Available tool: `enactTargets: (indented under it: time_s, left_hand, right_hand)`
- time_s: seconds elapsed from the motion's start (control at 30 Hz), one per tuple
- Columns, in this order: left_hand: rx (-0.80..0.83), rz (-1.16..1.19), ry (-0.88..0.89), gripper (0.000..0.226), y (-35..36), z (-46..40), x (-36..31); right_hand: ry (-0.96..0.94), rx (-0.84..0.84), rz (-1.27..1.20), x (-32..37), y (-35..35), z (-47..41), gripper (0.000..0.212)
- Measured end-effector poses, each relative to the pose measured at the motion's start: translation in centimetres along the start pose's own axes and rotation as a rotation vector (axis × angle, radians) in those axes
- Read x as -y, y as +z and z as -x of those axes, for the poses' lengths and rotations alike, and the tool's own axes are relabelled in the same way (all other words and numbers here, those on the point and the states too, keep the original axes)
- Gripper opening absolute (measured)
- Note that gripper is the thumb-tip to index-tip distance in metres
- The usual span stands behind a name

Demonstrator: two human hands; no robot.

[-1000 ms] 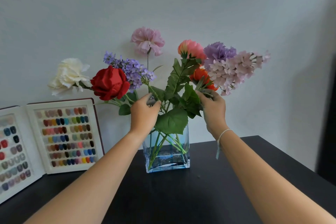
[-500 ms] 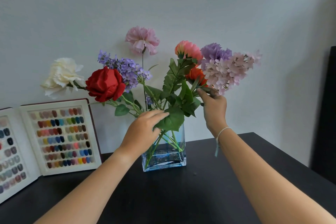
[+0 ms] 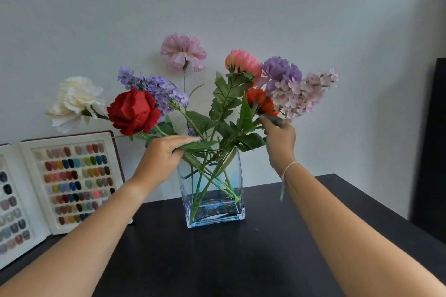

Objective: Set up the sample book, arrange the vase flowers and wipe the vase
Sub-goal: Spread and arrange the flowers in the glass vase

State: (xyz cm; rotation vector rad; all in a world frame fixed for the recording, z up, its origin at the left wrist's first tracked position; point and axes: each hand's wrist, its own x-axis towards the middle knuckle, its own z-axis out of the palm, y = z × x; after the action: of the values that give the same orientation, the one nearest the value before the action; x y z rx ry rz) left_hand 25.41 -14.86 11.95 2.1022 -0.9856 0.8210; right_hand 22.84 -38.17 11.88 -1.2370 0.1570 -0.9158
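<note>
Flanking vase (image 3: 212,190): both hands, stems.

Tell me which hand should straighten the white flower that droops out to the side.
Left, probably. The left hand rests on the stems at the vase rim, on the white flower side. The right hand pinches a stem under the lilac spray, across the bouquet.

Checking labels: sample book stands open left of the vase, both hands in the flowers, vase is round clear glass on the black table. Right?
One thing is wrong: the vase is rectangular, with flat sides and square corners, not round. The head view shows it. The rest holds: the sample book stands open to its left, the left hand and right hand are in the flowers, and it is clear glass on the black table.
</note>
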Motion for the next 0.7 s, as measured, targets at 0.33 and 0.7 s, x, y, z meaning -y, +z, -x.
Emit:
enactTargets:
  time_s: [0.33,0.7]
  left_hand:
    - [0.065,-0.062,0.033,0.05,0.3,1.2,0.0]
    - [0.233,-0.173,0.084,0.06,-0.6,2.0,-1.3]
  right_hand:
    - [0.008,0.068,-0.074,-0.5,-0.8,1.0,0.016]
    - [0.131,0.06,0.007,-3.6,-2.5,4.2,0.026]
